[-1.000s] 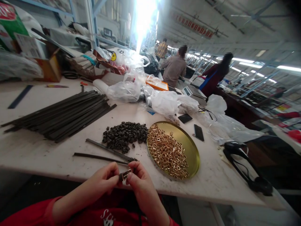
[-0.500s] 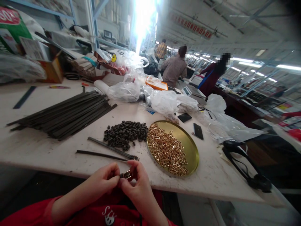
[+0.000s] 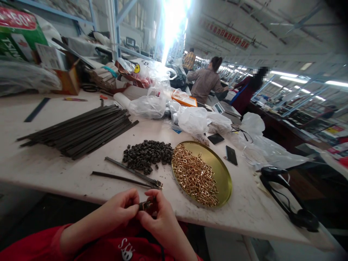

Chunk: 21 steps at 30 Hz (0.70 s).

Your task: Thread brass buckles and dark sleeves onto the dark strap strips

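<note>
Near the table's front edge, my left hand (image 3: 124, 206) pinches the end of a dark strap. My right hand (image 3: 159, 214) is closed on the gold buckle (image 3: 146, 206) at that strap end; fingers hide much of both. Just beyond them, two finished-looking dark straps (image 3: 122, 178) lie side by side with a gold buckle at their right ends. A heap of small black strap loops (image 3: 146, 154) sits behind these. To its right, a round gold tray (image 3: 221, 174) carries a mound of gold buckles (image 3: 193, 174).
A stack of long black straps (image 3: 81, 128) covers the left of the table. Plastic bags (image 3: 191, 119) lie along the back. A phone (image 3: 231, 155) and black headphones (image 3: 289, 199) rest at the right. Other people (image 3: 205, 85) are farther off.
The whole view has shifted slightly. Both hands stay together at the buckle, which now shows darker material across it and less bare gold.
</note>
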### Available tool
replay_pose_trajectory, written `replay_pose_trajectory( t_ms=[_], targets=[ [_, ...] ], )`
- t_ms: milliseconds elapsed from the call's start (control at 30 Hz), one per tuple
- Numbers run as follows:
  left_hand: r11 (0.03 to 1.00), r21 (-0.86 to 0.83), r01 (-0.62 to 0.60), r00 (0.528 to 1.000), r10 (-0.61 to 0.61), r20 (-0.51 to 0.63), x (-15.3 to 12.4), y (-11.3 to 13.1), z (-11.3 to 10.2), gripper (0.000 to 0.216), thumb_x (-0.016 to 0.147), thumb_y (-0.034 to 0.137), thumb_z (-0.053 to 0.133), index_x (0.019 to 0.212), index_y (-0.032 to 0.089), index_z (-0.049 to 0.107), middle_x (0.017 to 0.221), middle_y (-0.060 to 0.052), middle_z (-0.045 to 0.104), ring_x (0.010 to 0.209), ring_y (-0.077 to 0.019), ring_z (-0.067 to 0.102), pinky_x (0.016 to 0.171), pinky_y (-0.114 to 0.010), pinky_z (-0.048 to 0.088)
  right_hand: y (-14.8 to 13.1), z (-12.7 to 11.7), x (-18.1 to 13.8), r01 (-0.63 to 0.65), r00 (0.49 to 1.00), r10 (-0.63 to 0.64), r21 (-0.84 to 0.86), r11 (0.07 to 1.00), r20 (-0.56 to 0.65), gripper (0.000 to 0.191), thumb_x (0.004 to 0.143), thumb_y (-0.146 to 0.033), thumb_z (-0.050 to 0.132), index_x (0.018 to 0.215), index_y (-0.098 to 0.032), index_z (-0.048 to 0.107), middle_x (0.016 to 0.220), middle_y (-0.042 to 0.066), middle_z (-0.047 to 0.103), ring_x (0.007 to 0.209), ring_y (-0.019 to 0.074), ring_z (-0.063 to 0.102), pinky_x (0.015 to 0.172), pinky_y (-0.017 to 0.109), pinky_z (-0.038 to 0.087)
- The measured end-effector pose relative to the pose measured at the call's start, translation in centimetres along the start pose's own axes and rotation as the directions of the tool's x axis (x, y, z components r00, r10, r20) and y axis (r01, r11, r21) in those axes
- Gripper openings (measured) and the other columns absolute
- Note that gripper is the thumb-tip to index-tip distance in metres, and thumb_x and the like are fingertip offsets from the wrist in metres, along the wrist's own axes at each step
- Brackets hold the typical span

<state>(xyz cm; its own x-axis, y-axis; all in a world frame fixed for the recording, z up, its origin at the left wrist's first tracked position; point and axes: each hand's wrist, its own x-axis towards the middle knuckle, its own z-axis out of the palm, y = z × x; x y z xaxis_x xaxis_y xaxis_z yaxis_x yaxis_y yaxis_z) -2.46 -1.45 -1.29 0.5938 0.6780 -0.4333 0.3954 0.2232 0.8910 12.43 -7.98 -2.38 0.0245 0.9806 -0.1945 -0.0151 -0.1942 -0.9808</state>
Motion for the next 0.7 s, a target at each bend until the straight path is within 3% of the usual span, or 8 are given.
replay_pose_trajectory(
  t_ms=[133,300,467,700],
  targets=[
    [0.987,0.148,-0.059,0.998,0.059,0.002,-0.1,0.5,-0.3,0.009,0.066,0.029,0.044,0.065,0.020,0.041,0.057,0.006,0.043,0.054,-0.0118,0.041,0.048,-0.021,0.031,0.5,0.4,0.1,0.034,0.999,-0.035,-0.204,0.978,-0.001,0.015,0.072,-0.015,0.054,0.085,-0.020,0.051,0.067,-0.004,0.051,0.060,0.0106,0.047,0.052,0.021,0.036],
    [0.970,0.234,-0.068,0.997,0.061,0.036,0.0,0.8,-0.3,0.007,0.071,0.025,0.042,0.066,0.020,0.041,0.059,0.006,0.045,0.056,-0.0131,0.043,0.050,-0.022,0.032,0.6,0.5,0.3,0.086,0.992,-0.112,-0.343,0.936,-0.057,0.009,0.075,-0.013,0.048,0.080,-0.019,0.049,0.071,-0.003,0.050,0.063,0.0117,0.048,0.057,0.023,0.037],
    [0.970,0.231,-0.075,0.996,0.061,0.067,0.1,0.9,-0.3,0.003,0.070,0.022,0.042,0.067,0.021,0.040,0.058,0.006,0.044,0.055,-0.0131,0.044,0.049,-0.022,0.032,0.3,0.4,0.5,0.057,0.998,-0.046,-0.250,0.967,0.050,0.011,0.074,-0.013,0.048,0.083,-0.019,0.049,0.070,-0.004,0.050,0.062,0.0109,0.046,0.055,0.022,0.036],
    [0.991,0.135,-0.018,0.991,0.000,0.134,-0.5,1.4,-0.2,0.010,0.071,0.027,0.045,0.067,0.020,0.040,0.058,0.006,0.046,0.053,-0.0114,0.042,0.047,-0.021,0.031,0.8,0.5,0.3,0.040,0.999,-0.038,-0.139,0.989,0.019,0.012,0.068,-0.009,0.046,0.072,-0.019,0.048,0.060,-0.006,0.044,0.055,0.0090,0.040,0.051,0.020,0.031]
  ],
)
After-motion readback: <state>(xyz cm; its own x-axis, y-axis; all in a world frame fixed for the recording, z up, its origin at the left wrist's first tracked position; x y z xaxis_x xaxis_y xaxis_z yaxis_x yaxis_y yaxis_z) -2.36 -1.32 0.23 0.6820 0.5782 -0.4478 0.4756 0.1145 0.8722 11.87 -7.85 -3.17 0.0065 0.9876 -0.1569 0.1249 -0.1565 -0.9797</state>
